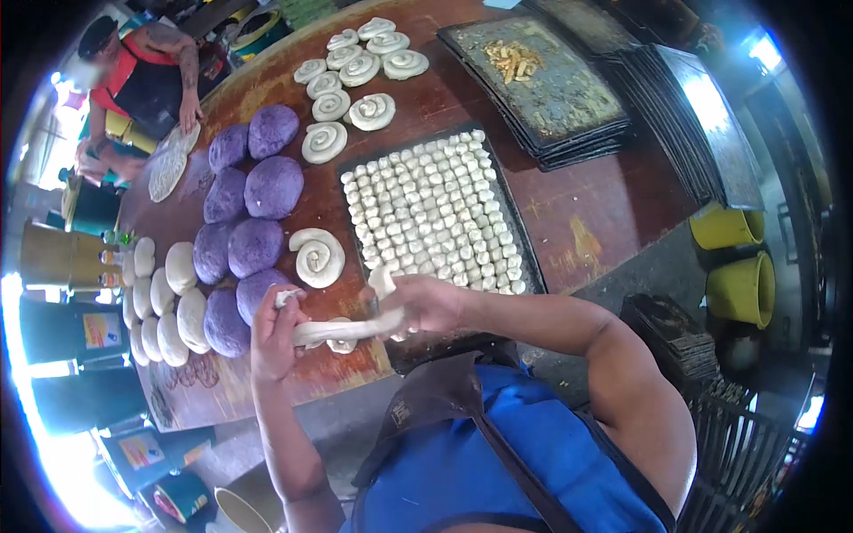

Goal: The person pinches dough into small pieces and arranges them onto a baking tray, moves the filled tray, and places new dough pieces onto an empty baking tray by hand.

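Note:
A pale dough rope [351, 330] stretches between my hands above the near edge of the table. My right hand [425, 302] is closed round it, with one end sticking up past the fingers. My left hand [275, 333] is closed at the rope's other end, and a small white bit of dough [286, 298] shows at its fingertips. Just beyond lies a spiral dough coil [319, 258]; another coil [341, 345] is partly hidden under the rope. To the right, a dark baking tray [526, 253] carries rows of small dough pieces [426, 204].
Purple dough balls [273, 187] and white dough loaves [191, 320] sit at left. More coils [358, 68] lie at the far side. Stacked trays [577, 107] stand far right, yellow buckets [739, 291] beyond the table. Another person [147, 75] handles flattened dough [169, 173] at far left.

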### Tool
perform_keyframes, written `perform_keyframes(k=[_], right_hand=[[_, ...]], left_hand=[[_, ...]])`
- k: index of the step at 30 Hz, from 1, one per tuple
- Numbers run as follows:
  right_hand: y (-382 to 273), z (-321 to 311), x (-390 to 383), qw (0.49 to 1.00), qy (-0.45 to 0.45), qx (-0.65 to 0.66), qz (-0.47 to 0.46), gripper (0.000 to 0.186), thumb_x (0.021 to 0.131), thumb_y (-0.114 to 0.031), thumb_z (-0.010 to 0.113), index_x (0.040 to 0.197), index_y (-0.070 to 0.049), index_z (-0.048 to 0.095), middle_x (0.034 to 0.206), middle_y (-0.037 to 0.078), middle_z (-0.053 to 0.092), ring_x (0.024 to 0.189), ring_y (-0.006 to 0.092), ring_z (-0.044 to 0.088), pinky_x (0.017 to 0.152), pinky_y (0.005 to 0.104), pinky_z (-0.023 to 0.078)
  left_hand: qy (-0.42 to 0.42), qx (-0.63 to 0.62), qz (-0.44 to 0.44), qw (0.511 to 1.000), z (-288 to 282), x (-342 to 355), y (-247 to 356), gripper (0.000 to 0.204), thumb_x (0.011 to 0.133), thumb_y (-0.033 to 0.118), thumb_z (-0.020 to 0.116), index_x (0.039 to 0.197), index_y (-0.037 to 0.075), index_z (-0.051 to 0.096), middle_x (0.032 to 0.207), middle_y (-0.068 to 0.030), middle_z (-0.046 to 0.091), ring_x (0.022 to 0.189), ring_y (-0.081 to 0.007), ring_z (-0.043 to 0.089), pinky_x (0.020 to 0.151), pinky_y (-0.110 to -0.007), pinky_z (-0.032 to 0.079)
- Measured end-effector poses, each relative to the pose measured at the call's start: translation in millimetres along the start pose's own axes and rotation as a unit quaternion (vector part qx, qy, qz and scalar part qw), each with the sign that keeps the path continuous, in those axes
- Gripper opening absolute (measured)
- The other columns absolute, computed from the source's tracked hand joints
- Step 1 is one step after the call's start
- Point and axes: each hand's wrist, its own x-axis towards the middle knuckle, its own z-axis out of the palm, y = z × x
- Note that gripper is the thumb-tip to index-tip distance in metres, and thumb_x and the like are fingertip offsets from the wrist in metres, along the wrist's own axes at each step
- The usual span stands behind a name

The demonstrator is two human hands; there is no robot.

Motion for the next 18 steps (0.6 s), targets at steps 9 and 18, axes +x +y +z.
perform_keyframes(k=[9, 18], right_hand=[[-58.3, -7.1, -44.1, 0.868, 0.191, -0.426, -0.170, 0.028, 0.087, -0.019, 0.066, 0.106, -0.001, 0.056, 0.088, 0.011, 0.065, 0.076, 0.0166, 0.063, 0.068, 0.0308, 0.051], [-34.6, 32.3, -58.2, 0.715, 0.188, -0.649, -0.179, 0.018, 0.083, -0.016, 0.063, 0.093, -0.001, 0.064, 0.090, 0.017, 0.063, 0.082, 0.0348, 0.063, 0.070, 0.0417, 0.049]], left_hand=[[0.097, 0.202, 0.002, 0.975, 1.8, -11.5, -81.5, 0.022, 0.097, 0.020, 0.051, 0.111, 0.007, 0.062, 0.082, -0.0061, 0.057, 0.075, -0.0192, 0.060, 0.066, -0.031, 0.051], [0.025, 0.219, 0.162, 0.962, 100.1, -15.4, -31.3, 0.043, 0.083, 0.008, 0.065, 0.125, 0.006, 0.057, 0.110, -0.0161, 0.054, 0.100, -0.0274, 0.056, 0.087, -0.037, 0.045]])
